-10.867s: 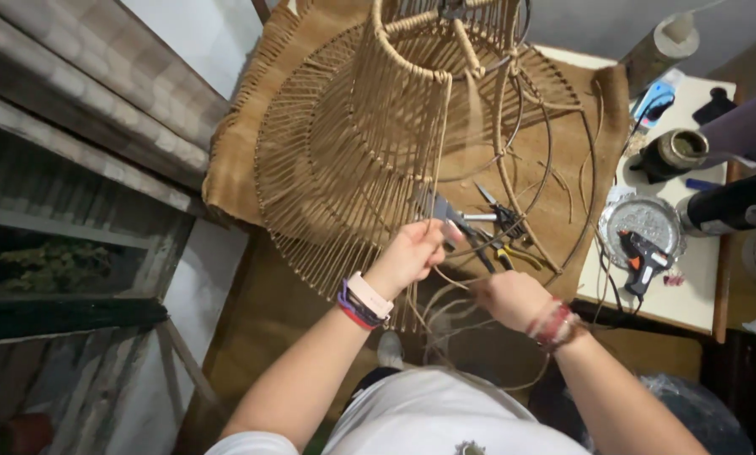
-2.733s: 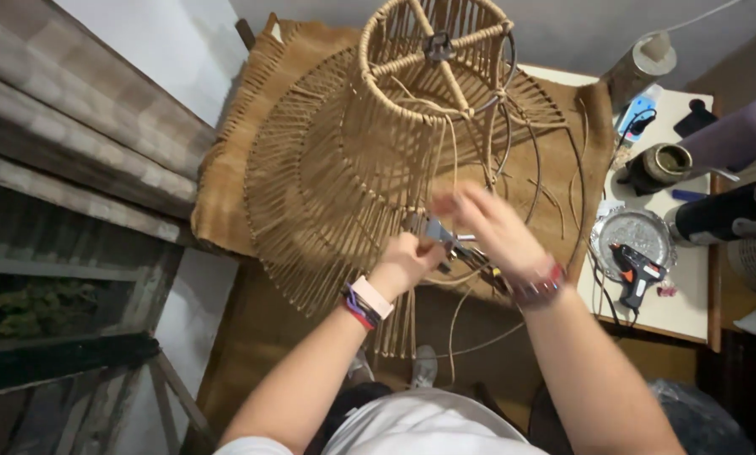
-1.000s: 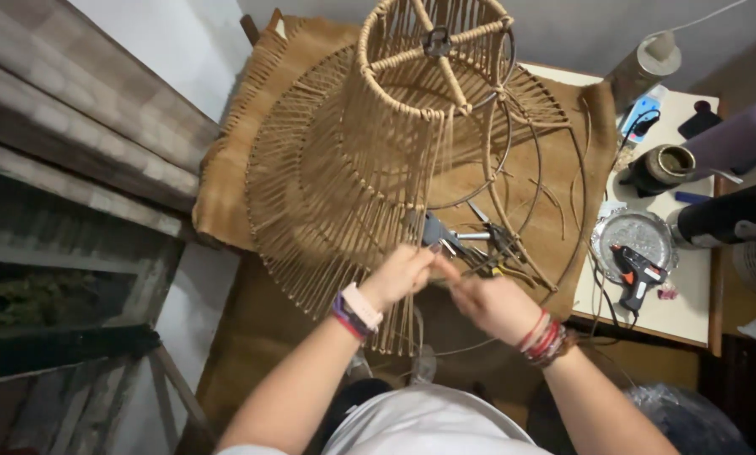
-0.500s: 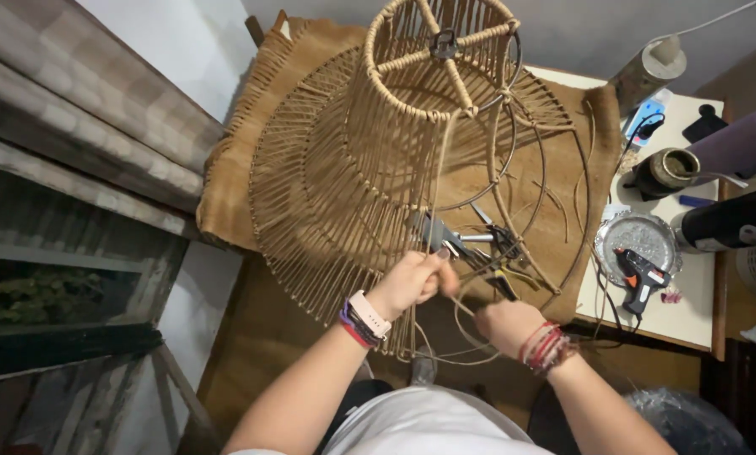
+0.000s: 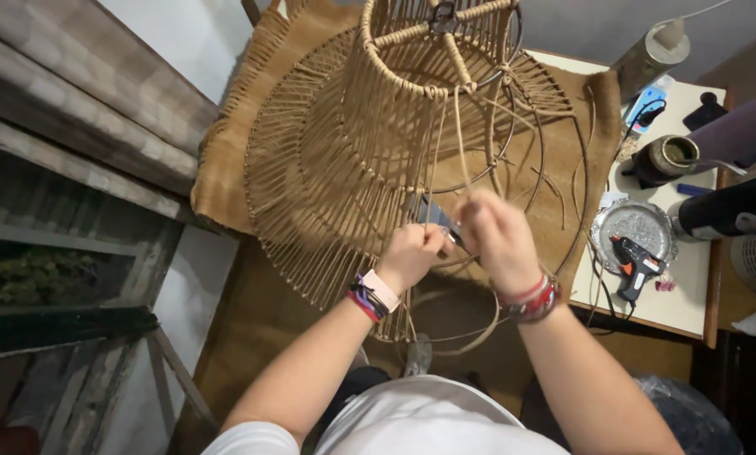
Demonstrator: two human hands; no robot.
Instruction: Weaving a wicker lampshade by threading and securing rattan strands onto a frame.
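Head view, from left to right: weathered wooden boards [image 5: 66, 118] fill the left edge of the frame. A large woven rattan lampshade [image 5: 361, 160] takes up the upper centre, its metal hoops bare on the right side, and it lies over a brown burlap cloth [image 5: 226, 168]. At lower centre the left hand [image 5: 410, 255] is curled shut around grey-handled pliers [image 5: 435, 216], right against the shade's lower weave. Just beside it, the right hand [image 5: 498, 236] is pinched closed on a rattan strand [image 5: 461, 139] that runs up to the shade's top ring. Both wrists wear bracelets. On the white worktop [image 5: 690, 291] at right, a glue gun [image 5: 635, 263] rests against a foil dish [image 5: 635, 226], with a dark jar [image 5: 666, 157] above them.
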